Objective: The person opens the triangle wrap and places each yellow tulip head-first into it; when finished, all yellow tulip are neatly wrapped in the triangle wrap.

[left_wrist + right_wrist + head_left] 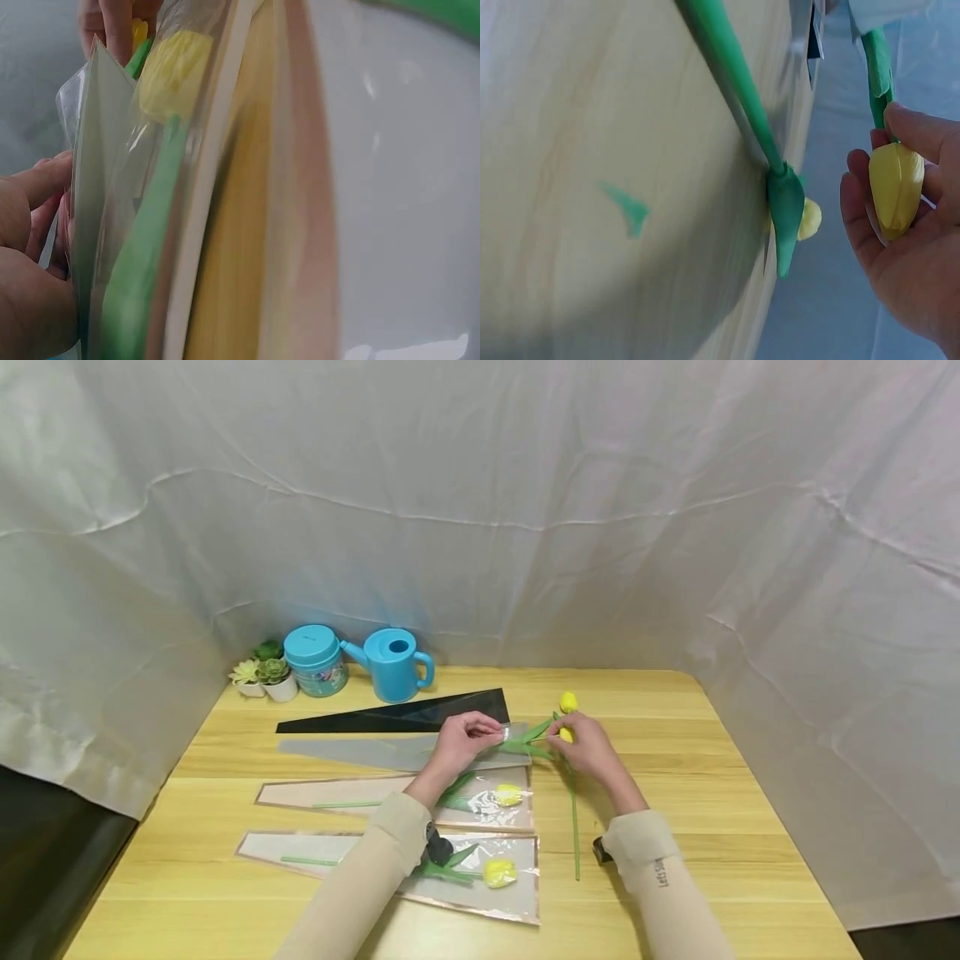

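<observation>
My left hand (487, 732) pinches the open mouth of a grey see-through sleeve (390, 752) that lies flat on the wooden table (750, 827). My right hand (564, 740) holds a yellow tulip bud (896, 186) in curled fingers, its green stem (525, 739) pointing into the sleeve mouth. In the left wrist view, my fingers (34, 217) hold the clear film (97, 142) beside a wrapped yellow tulip (172, 71). A second loose tulip (568, 702) lies just past my right hand, its long stem (575, 827) running toward me.
Two sleeved yellow tulips (507, 794) (498, 872) lie near my left forearm. A black sleeve (405, 714) lies behind the grey one. At the back left stand a blue watering can (393, 664), a blue-lidded jar (315, 660) and small succulent pots (262, 677). White cloth surrounds the table.
</observation>
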The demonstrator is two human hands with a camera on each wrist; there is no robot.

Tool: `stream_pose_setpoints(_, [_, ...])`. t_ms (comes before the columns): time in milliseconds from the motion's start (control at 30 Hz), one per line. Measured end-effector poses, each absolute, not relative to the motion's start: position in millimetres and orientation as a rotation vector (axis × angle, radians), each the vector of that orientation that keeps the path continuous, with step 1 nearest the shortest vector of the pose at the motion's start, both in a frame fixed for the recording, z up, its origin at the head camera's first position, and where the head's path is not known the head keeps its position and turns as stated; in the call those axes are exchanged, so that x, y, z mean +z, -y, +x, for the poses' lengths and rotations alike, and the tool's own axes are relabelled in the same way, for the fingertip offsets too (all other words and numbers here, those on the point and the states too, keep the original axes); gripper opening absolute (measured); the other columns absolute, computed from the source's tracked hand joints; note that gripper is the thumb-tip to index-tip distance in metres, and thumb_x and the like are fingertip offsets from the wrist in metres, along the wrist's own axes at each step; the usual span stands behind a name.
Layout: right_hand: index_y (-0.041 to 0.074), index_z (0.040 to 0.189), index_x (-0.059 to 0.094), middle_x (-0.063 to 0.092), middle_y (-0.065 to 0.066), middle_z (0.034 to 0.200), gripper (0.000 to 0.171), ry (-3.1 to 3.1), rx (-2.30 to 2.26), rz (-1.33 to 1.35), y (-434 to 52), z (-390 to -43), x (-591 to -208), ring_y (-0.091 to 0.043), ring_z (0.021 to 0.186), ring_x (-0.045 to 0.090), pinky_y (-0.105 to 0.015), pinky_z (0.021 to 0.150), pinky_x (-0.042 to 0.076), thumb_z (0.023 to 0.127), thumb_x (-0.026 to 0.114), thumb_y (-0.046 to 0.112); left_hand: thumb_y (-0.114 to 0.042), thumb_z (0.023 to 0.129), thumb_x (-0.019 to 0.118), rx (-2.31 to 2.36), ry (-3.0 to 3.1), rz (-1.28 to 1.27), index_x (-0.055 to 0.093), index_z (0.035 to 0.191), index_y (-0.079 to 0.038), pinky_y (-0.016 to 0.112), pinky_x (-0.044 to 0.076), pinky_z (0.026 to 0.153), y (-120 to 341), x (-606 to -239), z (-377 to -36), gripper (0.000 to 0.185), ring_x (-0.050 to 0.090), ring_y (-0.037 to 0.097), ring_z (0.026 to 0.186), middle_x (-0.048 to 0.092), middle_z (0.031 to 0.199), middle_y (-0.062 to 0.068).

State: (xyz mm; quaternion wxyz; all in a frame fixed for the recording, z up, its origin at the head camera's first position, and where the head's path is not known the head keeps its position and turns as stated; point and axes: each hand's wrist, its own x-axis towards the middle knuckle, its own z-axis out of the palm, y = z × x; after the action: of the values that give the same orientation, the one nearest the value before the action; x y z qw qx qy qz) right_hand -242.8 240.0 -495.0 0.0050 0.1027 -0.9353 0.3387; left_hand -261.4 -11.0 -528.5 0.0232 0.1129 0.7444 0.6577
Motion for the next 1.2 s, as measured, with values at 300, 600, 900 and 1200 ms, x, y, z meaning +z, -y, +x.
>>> stream_pose_setpoints(300, [0.012,0.097,0.074,0.069,-0.018,0.127,0.005,2.934,1.067,0.364,-223.1,-244.4,-498.8,-0.043,0.129,0.059,-0.062,0.116,0.039,0.097,0.072,0.016,-0.010,0.088,0.083,2.015,-2.315,0.367,0.079,0.103,-0.006,0.024,0.057,0.073,5.3,-527.8,-262.3,0.016,0.071,0.012,0.082,0.080,0.096,0.006])
stream_pose_setpoints(600, [0.011,0.097,0.075,0.069,-0.017,0.129,0.005,2.966,1.049,0.343,-212.7,-246.1,-501.0,-0.042,0.134,0.055,-0.062,0.120,0.033,0.096,0.074,0.016,-0.007,0.088,0.083,2.013,-2.310,0.367,0.077,0.106,0.000,0.022,0.056,0.072,2.2,-529.9,-262.5,0.020,0.071,0.010,0.080,0.080,0.097,0.008])
stream_pose_setpoints(900, [0.011,0.097,0.074,0.069,-0.015,0.124,0.005,2.987,1.043,0.370,-209.8,-246.0,-505.2,-0.040,0.128,0.059,-0.059,0.116,0.039,0.096,0.075,0.016,-0.009,0.087,0.084,2.014,-2.319,0.380,0.080,0.101,-0.008,0.024,0.057,0.071,2.6,-533.2,-263.7,0.014,0.071,0.011,0.080,0.081,0.096,0.007])
stream_pose_setpoints(1200, [0.008,0.116,0.073,0.067,-0.016,0.129,0.025,3.000,1.178,0.404,-222.1,-243.8,-511.4,-0.037,0.122,0.061,-0.054,0.105,0.050,0.092,0.079,0.013,-0.006,0.087,0.083,1.978,-2.361,0.367,0.079,0.102,-0.003,0.023,0.057,0.071,6.9,-539.5,-264.5,0.016,0.071,0.011,0.080,0.080,0.095,0.009])
